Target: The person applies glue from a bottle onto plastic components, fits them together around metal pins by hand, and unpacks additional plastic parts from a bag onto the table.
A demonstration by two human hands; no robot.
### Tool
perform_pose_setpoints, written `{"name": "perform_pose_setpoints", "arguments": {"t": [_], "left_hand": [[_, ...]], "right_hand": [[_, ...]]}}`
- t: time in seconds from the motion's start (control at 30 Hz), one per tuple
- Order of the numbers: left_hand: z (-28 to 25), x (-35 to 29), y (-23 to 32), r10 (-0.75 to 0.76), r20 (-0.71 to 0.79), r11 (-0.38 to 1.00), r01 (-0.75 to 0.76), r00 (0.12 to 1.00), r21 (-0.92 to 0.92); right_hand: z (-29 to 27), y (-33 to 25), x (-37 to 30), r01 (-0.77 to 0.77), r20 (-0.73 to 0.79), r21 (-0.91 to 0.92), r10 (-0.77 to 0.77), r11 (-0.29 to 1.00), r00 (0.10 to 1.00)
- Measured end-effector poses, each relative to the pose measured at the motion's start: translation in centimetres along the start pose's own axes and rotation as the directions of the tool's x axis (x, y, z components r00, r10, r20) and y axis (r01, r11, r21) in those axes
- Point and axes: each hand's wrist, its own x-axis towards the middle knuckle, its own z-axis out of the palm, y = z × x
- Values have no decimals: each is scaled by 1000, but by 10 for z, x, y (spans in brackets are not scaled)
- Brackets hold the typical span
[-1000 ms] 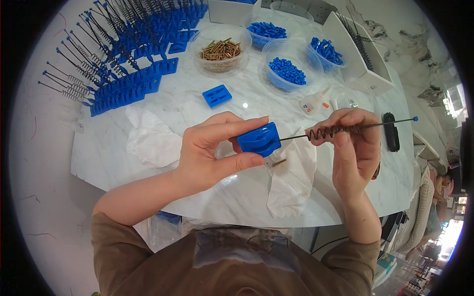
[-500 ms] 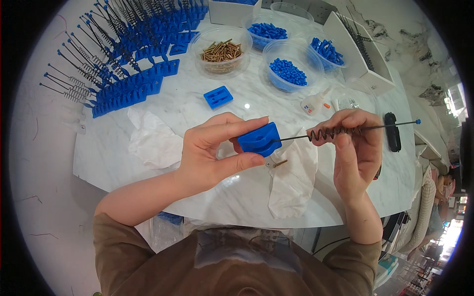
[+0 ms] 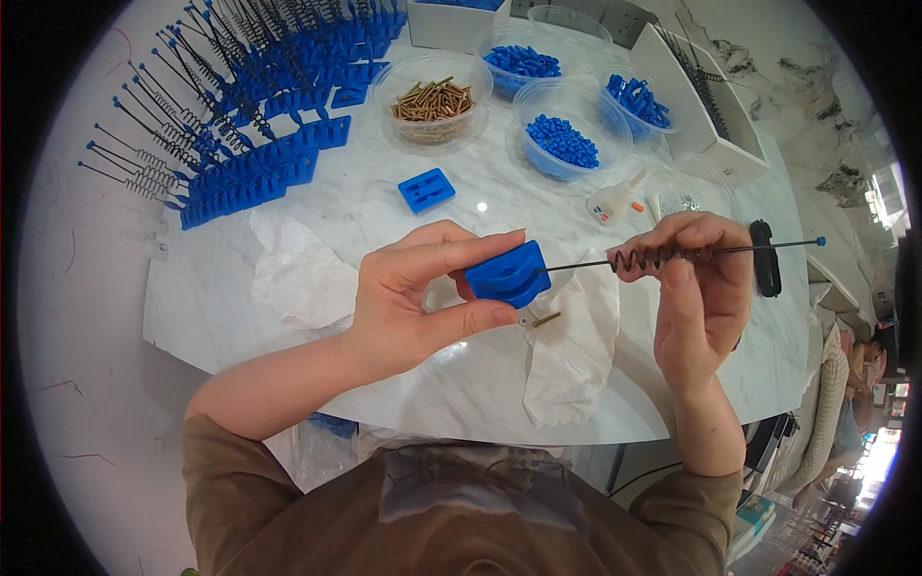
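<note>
My left hand (image 3: pixel 423 298) grips a blue plastic block (image 3: pixel 507 273) above the white marble table (image 3: pixel 317 202). A thin black rod (image 3: pixel 768 247) with a blue tip runs from the block to the right. A dark coil spring (image 3: pixel 645 257) sits on the rod, and my right hand (image 3: pixel 701 298) pinches it by the spring. A brass screw (image 3: pixel 545 319) sticks out under the block, above a white tissue (image 3: pixel 571 346).
Rows of finished blue blocks with sprung rods (image 3: pixel 230 125) fill the far left. Clear tubs hold brass screws (image 3: pixel 432 96) and blue parts (image 3: pixel 562 139). A loose blue block (image 3: pixel 426 189), a small glue bottle (image 3: pixel 613 204), a black object (image 3: pixel 764 257) and another tissue (image 3: pixel 298 274) lie nearby.
Both hands hold the block and rod almost still; the spring end has shifted slightly along the rod.
</note>
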Motion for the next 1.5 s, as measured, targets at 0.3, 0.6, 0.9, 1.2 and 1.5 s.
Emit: {"name": "perform_pose_setpoints", "arguments": {"t": [0.3,0.6,0.9,1.2,1.5], "left_hand": [[0,1,0,5,7,1000,-5,1000,-2],[0,1,-1,5,0,1000,-5,1000,11],[0,0,1,14,2,1000,-14,1000,-14],[-1,-3,7,18,63,999,-15,998,-51],[-3,-2,3,11,75,1000,-9,997,-26]], "right_hand": [[0,2,-1,3,59,4,-3,1000,998],[2,1,0,-6,43,13,5,1000,999],[0,-4,3,9,-93,-34,-12,999,996],[7,-5,-5,-84,-81,30,87,996,993],[5,-1,-5,-12,-24,-75,10,997,1000]]}}
